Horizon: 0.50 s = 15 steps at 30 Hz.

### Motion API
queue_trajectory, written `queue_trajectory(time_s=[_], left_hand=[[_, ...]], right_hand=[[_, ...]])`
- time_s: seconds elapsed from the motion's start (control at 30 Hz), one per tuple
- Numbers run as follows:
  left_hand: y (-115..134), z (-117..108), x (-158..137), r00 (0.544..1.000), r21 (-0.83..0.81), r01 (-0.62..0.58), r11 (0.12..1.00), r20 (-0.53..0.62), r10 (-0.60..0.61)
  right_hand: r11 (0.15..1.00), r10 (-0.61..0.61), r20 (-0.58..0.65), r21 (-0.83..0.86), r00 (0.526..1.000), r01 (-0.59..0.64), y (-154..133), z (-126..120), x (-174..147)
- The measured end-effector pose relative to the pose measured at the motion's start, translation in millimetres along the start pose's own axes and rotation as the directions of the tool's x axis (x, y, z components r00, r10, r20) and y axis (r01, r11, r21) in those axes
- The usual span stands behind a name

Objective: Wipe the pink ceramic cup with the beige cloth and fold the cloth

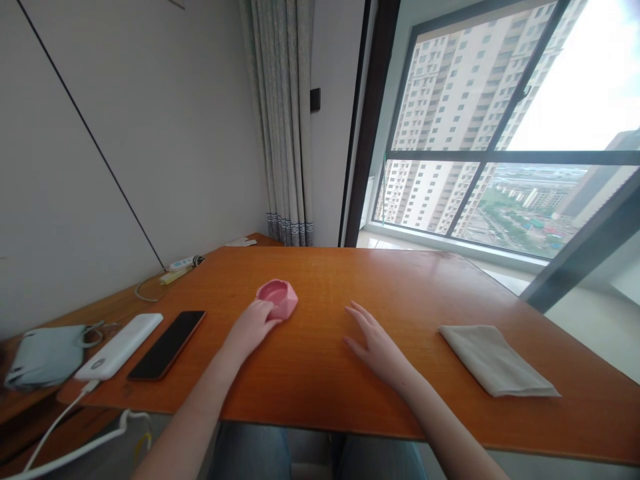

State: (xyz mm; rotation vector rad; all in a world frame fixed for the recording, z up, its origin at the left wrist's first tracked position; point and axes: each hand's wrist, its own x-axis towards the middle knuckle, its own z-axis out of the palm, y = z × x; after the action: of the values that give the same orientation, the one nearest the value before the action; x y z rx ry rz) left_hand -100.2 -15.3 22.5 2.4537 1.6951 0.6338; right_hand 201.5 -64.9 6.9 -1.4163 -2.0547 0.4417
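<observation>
Nearest, jeans-clad legs (pixel 253 453) sit beneath the front edge of the wooden table (pixel 320 393). Both bare forearms enter over that edge, the left forearm (pixel 203 403) slanting inward to the right, the right forearm (pixel 440 413) slanting inward to the left. A folded grey cloth (pixel 497 360) lies flat to the right, apart from the arm; on the left lie a black-screened smartphone (pixel 167 345) and a white power bank (pixel 120 347) with a cable (pixel 57 420) plugged into its near end.

Farther in, the right hand (pixel 373 341) hangs palm-down over bare wood, or rests lightly on it; contact cannot be told. Its fingers are extended and loosely parted, with nothing in them. The left hand (pixel 256 323) reaches to the pink faceted bowl (pixel 286 303), left of the table's middle. Its fingers bend over the near rim and the thumb lies toward the outer wall, apparently a light pinch; how firm cannot be told.

The step in hand looks like gripping or steadying the bowl. Shifting it from here would call for a secure hold on that rim, perhaps with the free hand supporting the opposite side.

Beyond stand a patterned curtain (pixel 285 120) and a window (pixel 550 158).
</observation>
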Motion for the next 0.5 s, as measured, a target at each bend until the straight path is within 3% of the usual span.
queue_trajectory(time_s=[0.13, 0.27, 0.4, 0.5], left_hand=[[-53.9, -17.7, 6.3, 0.977, 0.145, 0.21, 0.967, -0.061, -0.203], [-97.8, -20.8, 9.0, 0.945, 0.19, 0.328, 0.925, -0.06, -0.322], [-121.2, -17.6, 7.8, 0.923, 0.225, 0.382, 0.896, -0.037, -0.384], [-127.1, -14.6, 8.2, 0.928, 0.238, 0.366, 0.9, -0.022, -0.372]], right_hand=[[0.99, 0.091, -0.13, -0.099, 0.987, -0.104, 50.0, -17.8, -28.8], [0.952, 0.176, -0.281, -0.194, 0.943, -0.236, 101.5, -46.7, -59.2], [0.882, 0.24, -0.398, -0.292, 0.885, -0.371, 146.6, -82.9, -87.9], [0.787, 0.322, -0.483, -0.342, 0.814, -0.514, 176.6, -106.2, -105.7]])
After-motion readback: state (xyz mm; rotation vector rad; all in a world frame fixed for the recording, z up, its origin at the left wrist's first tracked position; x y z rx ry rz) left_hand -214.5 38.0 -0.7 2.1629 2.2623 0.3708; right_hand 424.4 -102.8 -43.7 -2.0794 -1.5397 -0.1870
